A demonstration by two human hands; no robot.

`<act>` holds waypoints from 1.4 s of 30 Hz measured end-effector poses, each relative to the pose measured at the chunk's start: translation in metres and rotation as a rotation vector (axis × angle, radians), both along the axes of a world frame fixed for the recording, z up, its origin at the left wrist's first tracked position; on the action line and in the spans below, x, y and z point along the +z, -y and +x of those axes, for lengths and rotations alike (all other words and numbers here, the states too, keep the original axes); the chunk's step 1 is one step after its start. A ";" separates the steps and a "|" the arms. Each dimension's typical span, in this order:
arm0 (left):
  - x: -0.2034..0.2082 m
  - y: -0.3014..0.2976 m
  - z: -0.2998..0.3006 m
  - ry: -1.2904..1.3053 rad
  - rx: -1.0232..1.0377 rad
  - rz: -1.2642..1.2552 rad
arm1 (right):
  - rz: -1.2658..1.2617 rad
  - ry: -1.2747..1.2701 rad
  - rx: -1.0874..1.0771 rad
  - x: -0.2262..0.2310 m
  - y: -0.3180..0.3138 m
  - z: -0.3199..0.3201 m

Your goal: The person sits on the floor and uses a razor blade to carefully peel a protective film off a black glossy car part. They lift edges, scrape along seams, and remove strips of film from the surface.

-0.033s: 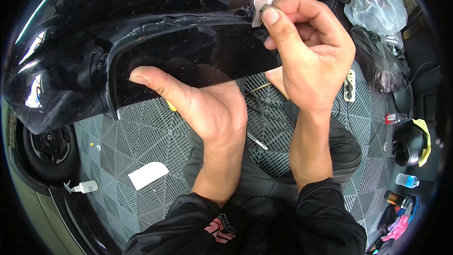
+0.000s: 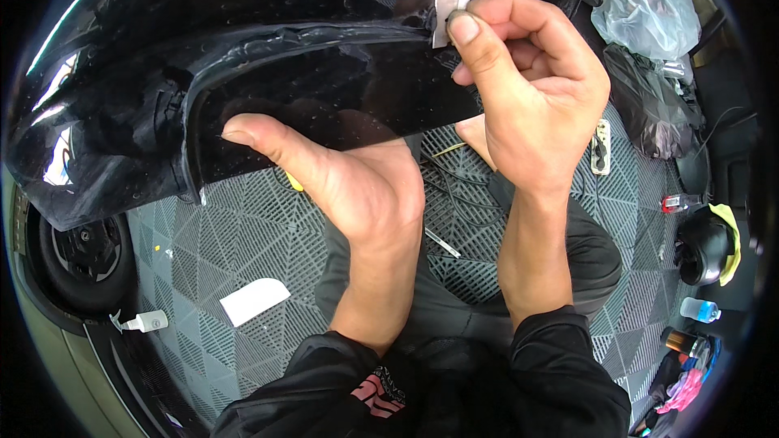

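Note:
A large glossy black car panel (image 2: pixel 284 97) fills the upper left, with wrinkled, film-like black material (image 2: pixel 268 39) along its raised ridge. My left hand (image 2: pixel 365 186) holds its near edge: the thumb lies on the face, the other fingers are hidden behind the panel. Between the thumb and fingertips of my right hand (image 2: pixel 535 81) is a small silver razor blade (image 2: pixel 443 10), pinched and held upright. Its lower end meets the right end of the wrinkled ridge; whether it cuts in, I cannot tell.
Clear (image 2: pixel 649 8) and black plastic bags (image 2: pixel 653 105) lie at the right. A wheel (image 2: pixel 85 259), a spray bottle (image 2: pixel 142 322) and a white card (image 2: pixel 256 300) are on the left. Below my arms is a grey tiled mat (image 2: pixel 235 235). A water bottle (image 2: pixel 699 310) stands far right.
My right hand and the razor blade have shifted very slightly left. My left hand and the panel have stayed in place.

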State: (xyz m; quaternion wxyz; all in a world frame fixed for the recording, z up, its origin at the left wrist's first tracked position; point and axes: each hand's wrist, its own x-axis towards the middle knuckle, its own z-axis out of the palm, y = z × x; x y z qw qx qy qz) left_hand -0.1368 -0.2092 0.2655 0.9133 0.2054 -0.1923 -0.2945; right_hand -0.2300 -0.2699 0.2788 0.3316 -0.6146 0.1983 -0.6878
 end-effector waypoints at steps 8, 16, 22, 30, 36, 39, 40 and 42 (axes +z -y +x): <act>-0.001 0.012 0.004 0.013 -0.025 -0.037 | 0.017 0.063 0.001 0.000 0.010 0.006; -0.004 0.011 0.005 0.016 -0.010 -0.022 | 0.034 0.033 -0.002 0.001 0.005 0.003; -0.002 0.011 0.004 0.018 0.001 -0.018 | 0.022 0.087 0.025 0.001 0.006 0.005; -0.003 0.011 0.005 0.016 -0.004 -0.036 | -0.030 -0.069 -0.034 0.002 0.007 -0.003; -0.001 0.009 0.002 -0.030 -0.028 -0.045 | -0.013 0.038 0.021 0.002 0.006 0.002; 0.001 0.009 0.002 0.042 -0.022 -0.041 | -0.015 0.043 0.019 0.001 0.005 0.002; 0.001 0.009 0.002 0.041 -0.013 -0.025 | -0.023 0.017 -0.001 0.001 0.005 0.002; 0.001 0.009 0.001 0.034 0.001 -0.015 | -0.046 -0.037 -0.037 0.001 0.006 -0.001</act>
